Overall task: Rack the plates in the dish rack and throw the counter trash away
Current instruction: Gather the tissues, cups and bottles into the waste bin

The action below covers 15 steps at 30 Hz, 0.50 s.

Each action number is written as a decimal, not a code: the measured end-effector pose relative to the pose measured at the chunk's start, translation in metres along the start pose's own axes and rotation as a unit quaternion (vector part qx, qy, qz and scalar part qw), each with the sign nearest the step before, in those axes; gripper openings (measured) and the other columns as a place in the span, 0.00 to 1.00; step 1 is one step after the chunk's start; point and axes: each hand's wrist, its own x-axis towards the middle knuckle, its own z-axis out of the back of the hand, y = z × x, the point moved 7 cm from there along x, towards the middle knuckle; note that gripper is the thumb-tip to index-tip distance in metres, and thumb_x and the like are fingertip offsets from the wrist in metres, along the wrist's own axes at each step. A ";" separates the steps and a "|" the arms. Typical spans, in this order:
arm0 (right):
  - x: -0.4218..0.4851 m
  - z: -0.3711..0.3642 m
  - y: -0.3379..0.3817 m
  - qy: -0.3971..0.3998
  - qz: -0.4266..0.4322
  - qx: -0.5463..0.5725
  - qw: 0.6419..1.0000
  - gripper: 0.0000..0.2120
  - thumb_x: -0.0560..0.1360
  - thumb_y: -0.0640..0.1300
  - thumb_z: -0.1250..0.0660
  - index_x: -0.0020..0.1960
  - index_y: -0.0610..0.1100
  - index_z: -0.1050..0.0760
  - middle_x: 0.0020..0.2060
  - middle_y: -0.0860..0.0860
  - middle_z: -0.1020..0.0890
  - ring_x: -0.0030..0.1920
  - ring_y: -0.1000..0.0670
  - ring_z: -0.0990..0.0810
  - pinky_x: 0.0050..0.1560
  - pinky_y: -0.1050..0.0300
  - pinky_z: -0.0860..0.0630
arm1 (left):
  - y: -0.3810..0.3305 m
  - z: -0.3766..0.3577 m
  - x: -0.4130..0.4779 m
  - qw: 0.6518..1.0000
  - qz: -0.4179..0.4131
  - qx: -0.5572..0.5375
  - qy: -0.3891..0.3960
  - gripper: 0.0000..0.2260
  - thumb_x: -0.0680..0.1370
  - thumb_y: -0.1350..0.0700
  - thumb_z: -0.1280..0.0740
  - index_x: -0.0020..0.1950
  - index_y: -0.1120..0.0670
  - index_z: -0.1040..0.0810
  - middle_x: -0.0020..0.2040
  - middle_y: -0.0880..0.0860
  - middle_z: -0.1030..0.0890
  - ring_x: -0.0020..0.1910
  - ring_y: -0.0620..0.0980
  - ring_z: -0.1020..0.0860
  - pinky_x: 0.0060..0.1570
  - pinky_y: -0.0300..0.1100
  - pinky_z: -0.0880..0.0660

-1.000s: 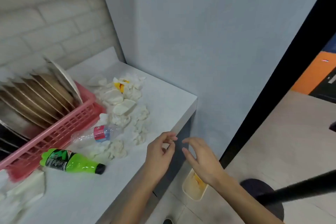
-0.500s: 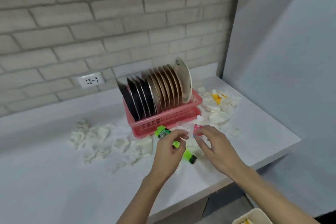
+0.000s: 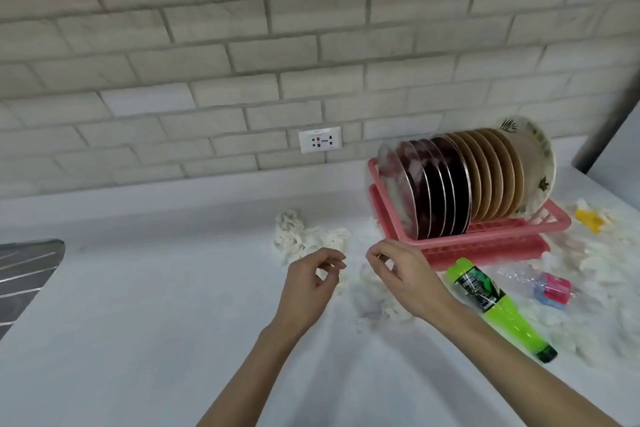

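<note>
A pale brick wall [image 3: 242, 45] with a socket [image 3: 320, 139] backs a white counter [image 3: 138, 305]. At the right a pink rack [image 3: 485, 243] stands near the wall, filled with plates [image 3: 464, 180] on edge in one close row: a clear one at the left end, dark ones next, tan ones after, and a white patterned one at the right end. Crumpled tissues [image 3: 301, 236] lie just left of the rack and in front of it, with more spread along the right edge around a yellow scrap [image 3: 592, 218]. A green bottle [image 3: 491, 298] lies on its side in front of the rack, cap toward the person. Just right of it lies a crushed clear bottle [image 3: 540, 282] with a pink and blue label. The left hand [image 3: 310, 288] and right hand [image 3: 405, 277] hover side by side over the tissues, a little apart. Both have loosely curled fingers, thumb near forefinger, with nothing visibly held. A grey metal surface [image 3: 27, 270] shows at the far left edge.
</note>
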 end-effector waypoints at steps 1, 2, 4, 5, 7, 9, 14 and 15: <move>0.008 -0.011 0.000 0.006 -0.008 0.004 1.000 0.07 0.79 0.43 0.38 0.44 0.48 0.23 0.41 0.57 0.22 0.43 0.55 0.23 0.41 0.65 0.30 | 0.010 0.011 0.005 1.000 0.008 -0.001 -0.002 0.14 0.76 0.67 0.36 0.50 0.49 0.18 0.44 0.43 0.16 0.45 0.43 0.20 0.36 0.31 0.29; 0.014 -0.020 0.001 0.009 -0.015 0.007 1.000 0.07 0.79 0.43 0.38 0.44 0.48 0.23 0.40 0.57 0.22 0.43 0.55 0.23 0.41 0.65 0.30 | 0.018 0.020 0.010 1.000 0.014 -0.002 -0.003 0.14 0.76 0.67 0.36 0.50 0.49 0.18 0.43 0.43 0.16 0.45 0.43 0.19 0.36 0.31 0.29; 0.026 -0.034 0.000 0.015 -0.028 0.005 0.999 0.08 0.79 0.43 0.38 0.43 0.48 0.23 0.40 0.57 0.22 0.43 0.56 0.23 0.41 0.63 0.29 | 0.035 0.035 0.018 1.000 0.022 0.003 -0.004 0.13 0.76 0.67 0.36 0.49 0.49 0.18 0.42 0.43 0.16 0.45 0.42 0.19 0.36 0.31 0.29; 0.031 -0.041 -0.001 0.021 -0.036 0.004 0.999 0.08 0.79 0.43 0.38 0.43 0.48 0.24 0.40 0.57 0.22 0.42 0.56 0.23 0.42 0.61 0.27 | 0.043 0.041 0.022 1.000 0.027 0.007 -0.002 0.13 0.76 0.66 0.35 0.50 0.50 0.18 0.42 0.43 0.15 0.45 0.41 0.19 0.36 0.32 0.28; 0.040 -0.054 -0.005 0.033 -0.048 -0.001 0.998 0.08 0.79 0.43 0.38 0.43 0.47 0.24 0.40 0.57 0.21 0.43 0.57 0.22 0.46 0.58 0.25 | 0.058 0.051 0.030 0.999 0.031 0.014 0.005 0.13 0.76 0.66 0.35 0.50 0.50 0.18 0.42 0.44 0.15 0.46 0.42 0.19 0.38 0.34 0.27; 0.047 -0.061 -0.008 0.046 -0.057 -0.002 0.997 0.08 0.79 0.44 0.38 0.43 0.46 0.24 0.41 0.56 0.20 0.44 0.56 0.22 0.47 0.58 0.25 | 0.069 0.058 0.039 0.999 0.032 0.029 0.009 0.12 0.76 0.66 0.35 0.51 0.50 0.18 0.42 0.44 0.15 0.45 0.43 0.19 0.41 0.38 0.25; 0.074 -0.082 -0.015 0.076 -0.072 -0.016 0.994 0.08 0.79 0.43 0.38 0.43 0.44 0.23 0.42 0.53 0.19 0.45 0.54 0.21 0.48 0.61 0.26 | 0.099 0.077 0.060 0.997 0.061 0.050 0.003 0.13 0.76 0.65 0.36 0.48 0.47 0.19 0.40 0.44 0.16 0.44 0.45 0.19 0.47 0.47 0.22; 0.079 -0.086 -0.016 0.083 -0.073 -0.021 0.994 0.08 0.79 0.42 0.38 0.44 0.44 0.23 0.43 0.53 0.19 0.45 0.54 0.21 0.48 0.61 0.26 | 0.104 0.081 0.064 0.996 0.067 0.052 0.002 0.13 0.76 0.64 0.37 0.48 0.46 0.19 0.40 0.45 0.15 0.44 0.45 0.19 0.48 0.48 0.22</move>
